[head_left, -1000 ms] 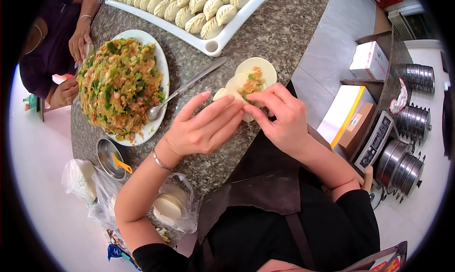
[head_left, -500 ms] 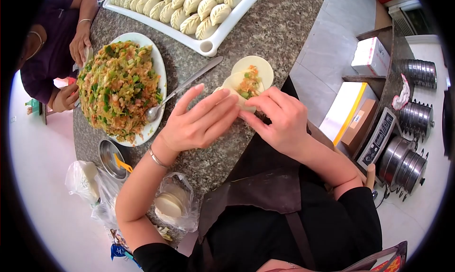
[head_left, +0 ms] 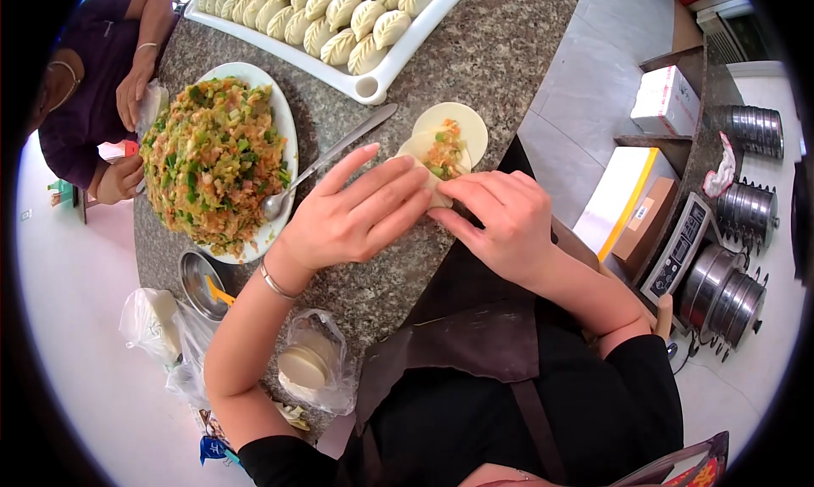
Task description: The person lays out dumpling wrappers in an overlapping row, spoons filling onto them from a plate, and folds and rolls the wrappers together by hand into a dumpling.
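A partly folded dumpling (head_left: 445, 157), with orange and green filling showing at its open end, is between my hands. My left hand (head_left: 360, 207) cups it from the left, its fingers long and slightly bent and its thumb raised. My right hand (head_left: 500, 209) pinches the near edge of the dough between thumb and forefinger. Just beyond lies a round dough wrapper (head_left: 471, 131) on the speckled stone table, partly covered by the dumpling. The side of the dumpling under my left fingers is hidden.
A white plate (head_left: 291, 118) heaped with chopped filling (head_left: 216, 160) holds a metal spoon (head_left: 331, 160). Behind is a white tray (head_left: 339, 78) of pleated dumplings. Bagged wrappers (head_left: 303, 366) and a metal bowl (head_left: 197, 288) lie nearer. Another person (head_left: 93, 80) sits at the left.
My right fingers have shifted slightly along the dough edge, still pinching it. My left hand stays around the dumpling. The other person's hand at the plate has moved a little.
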